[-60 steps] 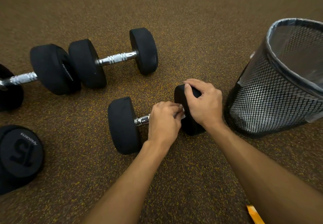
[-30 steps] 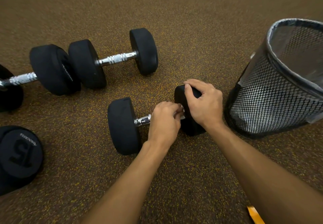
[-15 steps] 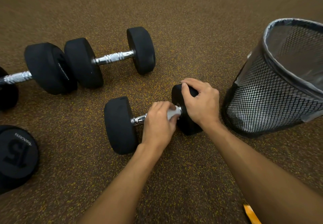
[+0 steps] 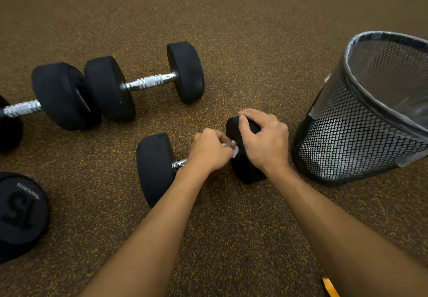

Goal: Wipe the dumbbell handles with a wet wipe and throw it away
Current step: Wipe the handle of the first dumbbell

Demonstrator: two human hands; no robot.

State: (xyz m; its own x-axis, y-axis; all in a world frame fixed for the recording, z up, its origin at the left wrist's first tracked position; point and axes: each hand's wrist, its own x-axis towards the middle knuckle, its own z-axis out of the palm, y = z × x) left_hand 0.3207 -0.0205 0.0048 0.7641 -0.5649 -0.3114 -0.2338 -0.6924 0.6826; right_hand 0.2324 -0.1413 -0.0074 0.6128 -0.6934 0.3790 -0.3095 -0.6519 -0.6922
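Head | left hand curled round wipe on handle | right hand grips dumbbell end | bin holds liner

Single wide-angle view from a camera worn on the person's head, facing forward and steeply down at a speckled brown floor. The camera is close above the near dumbbell, which lies just below the middle of the frame. The left forearm and right forearm enter from the bottom edge and reach up to that dumbbell. To its right, a mesh bin is cut off by the frame edge; to its far left, another weight is also cropped.
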